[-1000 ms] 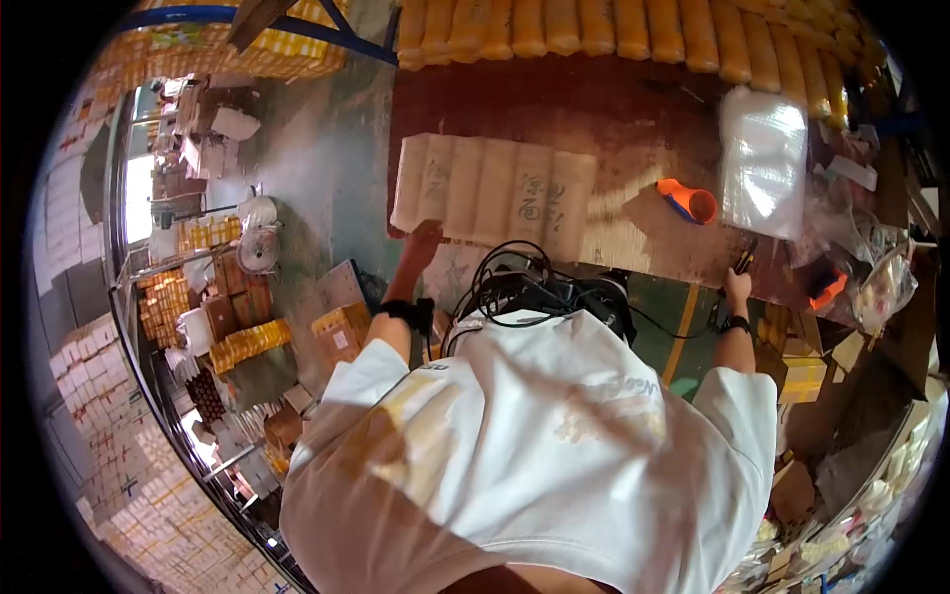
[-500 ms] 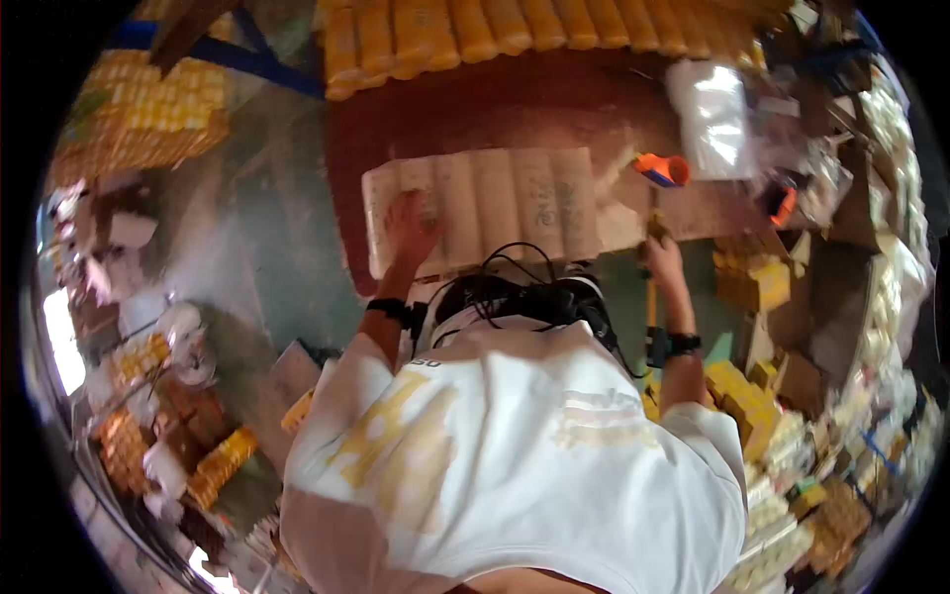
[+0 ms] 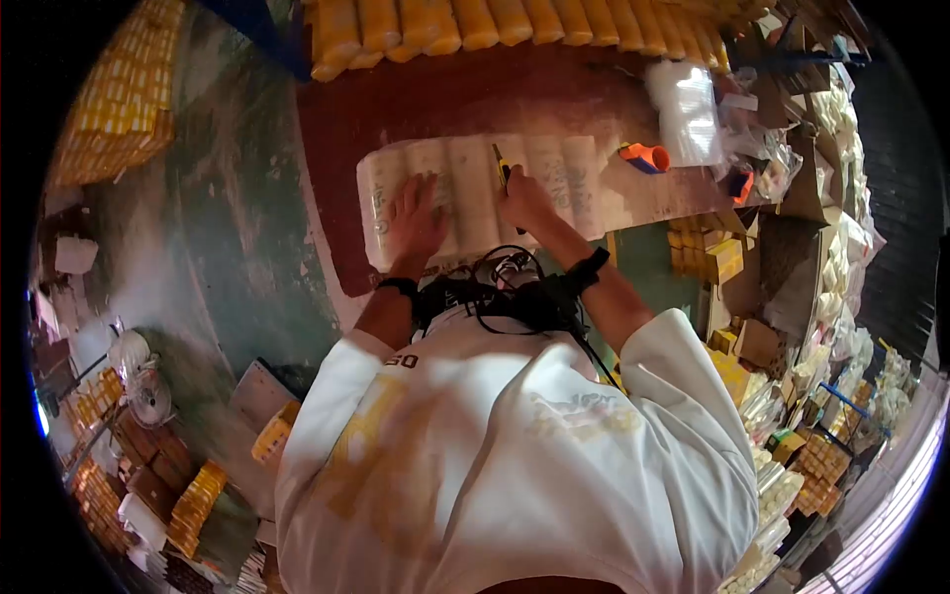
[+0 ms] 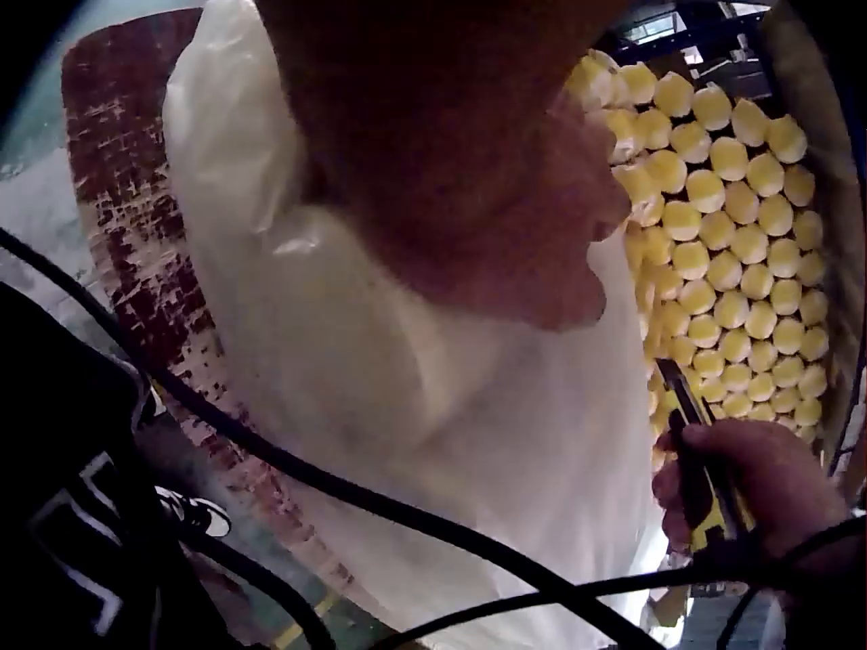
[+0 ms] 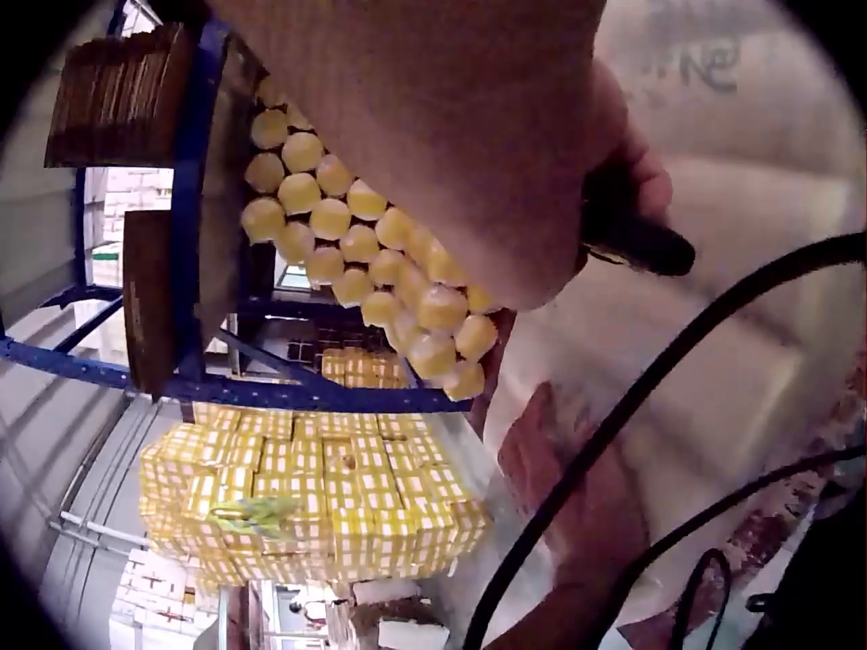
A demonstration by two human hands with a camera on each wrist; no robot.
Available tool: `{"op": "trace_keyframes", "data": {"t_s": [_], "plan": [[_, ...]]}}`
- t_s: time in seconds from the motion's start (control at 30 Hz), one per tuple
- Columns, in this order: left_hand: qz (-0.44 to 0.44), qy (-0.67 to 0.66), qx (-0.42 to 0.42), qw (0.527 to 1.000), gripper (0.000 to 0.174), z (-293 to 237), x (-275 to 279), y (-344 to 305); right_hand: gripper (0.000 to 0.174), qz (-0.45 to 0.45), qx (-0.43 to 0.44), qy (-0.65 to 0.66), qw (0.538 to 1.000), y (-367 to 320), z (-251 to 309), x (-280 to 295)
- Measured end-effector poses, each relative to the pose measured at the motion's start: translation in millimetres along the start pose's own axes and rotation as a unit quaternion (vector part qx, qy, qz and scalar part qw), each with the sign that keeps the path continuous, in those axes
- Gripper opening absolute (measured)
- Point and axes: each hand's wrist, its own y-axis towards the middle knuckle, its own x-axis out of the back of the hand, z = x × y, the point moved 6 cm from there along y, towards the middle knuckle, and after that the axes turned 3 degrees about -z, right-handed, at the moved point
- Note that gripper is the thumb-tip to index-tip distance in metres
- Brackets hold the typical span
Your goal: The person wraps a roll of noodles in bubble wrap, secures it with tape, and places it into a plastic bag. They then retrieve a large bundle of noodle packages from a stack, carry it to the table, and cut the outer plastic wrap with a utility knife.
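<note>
A wide, pale wrapped bundle (image 3: 473, 213), ridged and marked with dark handwritten characters, lies near the front edge of the red-brown table (image 3: 445, 99). My left hand (image 3: 416, 220) rests on its left part with fingers extended. My right hand (image 3: 526, 201) grips a yellow and black utility knife (image 3: 504, 170) over the middle of the bundle, its tip pointing to the far side. In the left wrist view the knife (image 4: 682, 393) shows its blade end beyond the fingers. The right wrist view shows only the dark rear end of the knife (image 5: 650, 247).
Long orange-yellow rolls (image 3: 475, 25) are stacked along the table's far side. To the right are an orange and blue object (image 3: 645, 158), a stack of clear plastic bags (image 3: 685, 109) and another orange object (image 3: 740, 186). Black cables (image 3: 485, 282) hang between my body and the table.
My right hand has brought the knife from the right of the table to above the bundle. The left hand has gone from the bundle's near left corner onto its top.
</note>
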Motion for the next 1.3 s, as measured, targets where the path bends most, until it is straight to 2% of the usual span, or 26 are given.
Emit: {"op": "trace_keyframes", "data": {"t_s": [0.1, 0.3, 0.4, 0.5, 0.57, 0.63, 0.7, 0.8, 0.9, 1.0, 1.1, 1.2, 1.3], "plan": [[-0.007, 0.032, -0.002, 0.999, 0.064, 2.4, -5.1, 0.8, 0.040, -0.086, 0.006, 0.044, 0.995, 12.4, 5.9, -7.9], [-0.053, 0.002, -0.014, 0.998, 0.062, 2.5, -4.3, -1.0, 0.044, -0.080, -0.022, -0.041, 0.996, 26.4, 7.4, -20.9], [-0.022, -0.013, -0.015, 1.000, 0.065, 5.4, -7.3, -1.5, 0.045, -0.034, -0.046, -0.039, 0.998, 25.6, 16.1, -10.9], [-0.014, -0.006, -0.007, 1.000, 0.066, 3.7, -5.7, -1.7, 0.044, -0.031, -0.017, -0.008, 0.999, 33.1, 15.0, -8.2], [-0.015, -0.008, -0.007, 1.000, 0.066, 2.7, -4.9, -1.9, 0.043, 0.017, 0.017, -0.081, 0.996, 46.7, 17.6, -10.2], [-0.018, -0.007, -0.009, 1.000, 0.067, 3.6, -7.2, -3.0, 0.043, 0.049, 0.009, -0.086, 0.995, 48.1, 21.1, -8.1], [-0.023, -0.004, -0.015, 1.000, 0.067, 4.4, -7.9, -4.5, 0.044, 0.065, -0.040, -0.022, 0.997, 49.0, 19.9, -5.2], [0.002, 0.005, 0.003, 1.000, 0.067, 5.9, -11.7, -1.8, 0.045, 0.047, -0.060, -0.046, 0.996, 50.1, 20.6, -4.0], [-0.048, 0.009, -0.008, 0.999, 0.062, 4.1, -8.2, -0.5, 0.047, 0.035, -0.033, -0.048, 0.998, 45.8, 26.3, 5.9], [-0.045, 0.008, -0.012, 0.999, 0.062, 3.4, -8.3, -1.5, 0.050, 0.071, -0.032, -0.025, 0.997, 47.7, 24.5, 5.7], [-0.042, 0.022, -0.015, 0.999, 0.062, 2.9, -10.8, -0.4, 0.046, 0.109, -0.006, -0.098, 0.989, 59.1, 19.8, -5.9], [-0.062, 0.012, -0.026, 0.998, 0.062, 0.0, -6.7, 0.0, 0.052, 0.096, 0.023, -0.130, 0.987, 65.7, 18.5, -9.3], [-0.057, 0.010, -0.025, 0.998, 0.062, -1.0, -6.8, -2.3, 0.052, 0.061, 0.019, -0.079, 0.995, 60.4, 11.8, -13.1]]}}
